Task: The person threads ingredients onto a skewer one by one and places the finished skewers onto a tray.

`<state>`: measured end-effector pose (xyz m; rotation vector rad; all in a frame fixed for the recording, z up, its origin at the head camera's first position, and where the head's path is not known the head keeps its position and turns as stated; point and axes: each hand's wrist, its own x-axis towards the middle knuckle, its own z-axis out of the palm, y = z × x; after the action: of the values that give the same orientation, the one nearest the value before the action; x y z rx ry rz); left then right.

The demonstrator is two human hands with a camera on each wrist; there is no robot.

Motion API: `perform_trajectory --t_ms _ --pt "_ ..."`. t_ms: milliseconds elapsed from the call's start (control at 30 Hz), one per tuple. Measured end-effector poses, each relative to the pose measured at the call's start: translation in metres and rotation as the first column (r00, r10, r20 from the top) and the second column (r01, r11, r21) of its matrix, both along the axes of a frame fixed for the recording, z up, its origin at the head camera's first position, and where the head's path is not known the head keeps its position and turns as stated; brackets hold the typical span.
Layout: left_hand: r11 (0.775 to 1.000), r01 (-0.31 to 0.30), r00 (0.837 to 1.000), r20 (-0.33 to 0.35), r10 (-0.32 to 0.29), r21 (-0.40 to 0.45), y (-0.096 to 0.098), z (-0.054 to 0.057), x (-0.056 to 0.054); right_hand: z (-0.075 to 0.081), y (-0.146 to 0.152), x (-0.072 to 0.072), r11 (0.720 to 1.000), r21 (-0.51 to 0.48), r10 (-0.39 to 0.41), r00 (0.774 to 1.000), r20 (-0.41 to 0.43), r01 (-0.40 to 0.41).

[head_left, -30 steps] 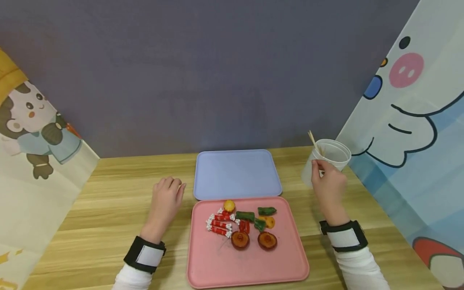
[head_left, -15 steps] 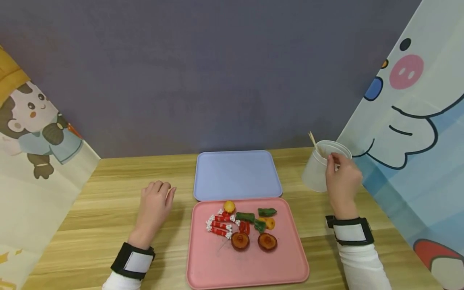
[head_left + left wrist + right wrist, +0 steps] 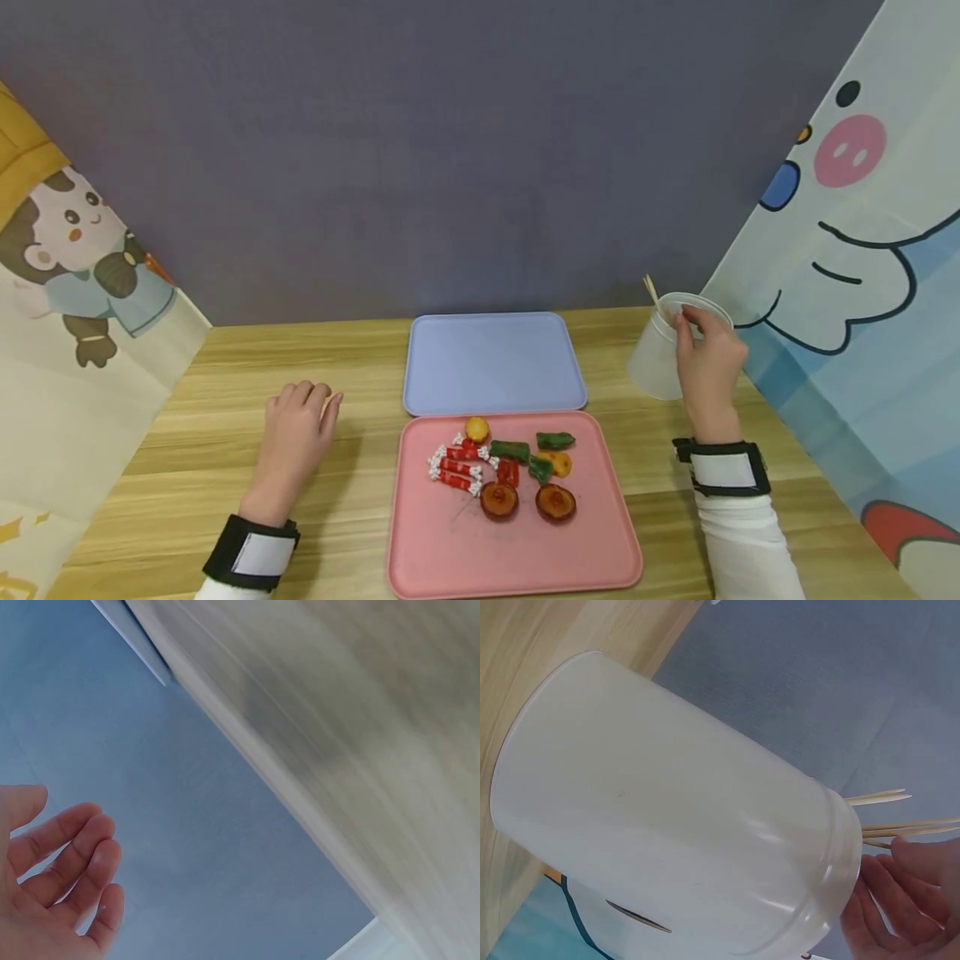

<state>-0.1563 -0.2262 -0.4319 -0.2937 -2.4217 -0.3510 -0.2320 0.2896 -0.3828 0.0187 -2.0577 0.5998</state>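
Observation:
My right hand [image 3: 711, 362] is at the rim of a white cup [image 3: 654, 367] on the right. In the right wrist view, thin wooden skewers [image 3: 881, 798] stick out of the cup's mouth. One short-showing skewer [image 3: 876, 844] runs to my right thumb tip, where thumb and fingers pinch it; its far end is hidden. My left hand [image 3: 288, 437] hovers over the table at left, fingers loosely bent, holding nothing. On a pink tray [image 3: 517, 558] lie mushroom-like rounds [image 3: 556, 502], red pieces with white ends [image 3: 456, 479], green pieces [image 3: 510, 451] and yellow pieces [image 3: 476, 429].
A light-blue tray [image 3: 491, 362] lies behind the pink one, against its far edge. The wood-grain table [image 3: 345, 342] ends at a dark grey back wall [image 3: 450, 167]. Cartoon-printed side panels [image 3: 855, 250] stand left and right.
My left hand has drifted left and towards me, away from the trays. The right hand has shifted right along the cup's rim, away from the skewers at its left side. The trays stay put.

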Motion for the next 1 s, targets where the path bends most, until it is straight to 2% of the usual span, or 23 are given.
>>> perform_trajectory --t_ms 267,633,833,1000 --pt "1.000 -0.003 1.000 0.007 0.003 -0.010 -0.002 0.003 0.000 0.000 0.001 -0.002 1.000 -0.007 -0.002 1.000 0.014 0.003" --pt "0.999 0.001 1.000 0.000 -0.001 -0.032 0.000 0.001 -0.001 0.000 0.003 -0.002 1.000 -0.025 -0.007 0.999 0.033 0.008" --pt "1.000 0.016 0.999 0.030 -0.015 -0.026 0.003 0.005 -0.004 0.007 -0.001 0.001 0.999 -0.053 -0.009 1.000 -0.021 0.008" --pt "1.000 0.026 0.999 0.022 -0.025 -0.018 0.010 0.012 -0.010 0.015 -0.006 0.007 0.997 -0.077 -0.028 0.997 -0.078 0.022"
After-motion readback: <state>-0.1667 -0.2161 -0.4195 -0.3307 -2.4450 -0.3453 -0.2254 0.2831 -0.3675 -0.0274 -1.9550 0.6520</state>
